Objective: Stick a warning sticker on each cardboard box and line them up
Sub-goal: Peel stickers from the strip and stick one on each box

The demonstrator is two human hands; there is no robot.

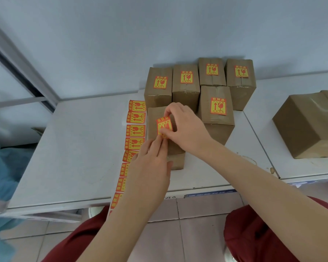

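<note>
Red-and-yellow square warning sticker (164, 127) pinched at two edges over the top face of an unlabelled brown cardboard box (156, 118). Right hand (185, 127) clamped on the sticker's far edge between thumb and forefinger; left hand (150, 163) pressing the near edge with its fingertips (159, 141), palm down. Sticker bowed upward between the two contact points, not yet flat on the box. Immediately left of the grip: long strip of identical red-and-yellow stickers (134, 131) laid flat on the white table (74, 148), running toward the near table edge and partly hidden under the left forearm. Immediately right of the grip: labelled brown cardboard box (217, 110), touching or nearly touching the held box. Beyond the grip: row of four labelled brown cardboard boxes (199, 78) set side by side against the pale wall (121, 44). Far right of the grip: larger plain brown cardboard carton (306, 125), well apart, on an adjoining white surface.
</note>
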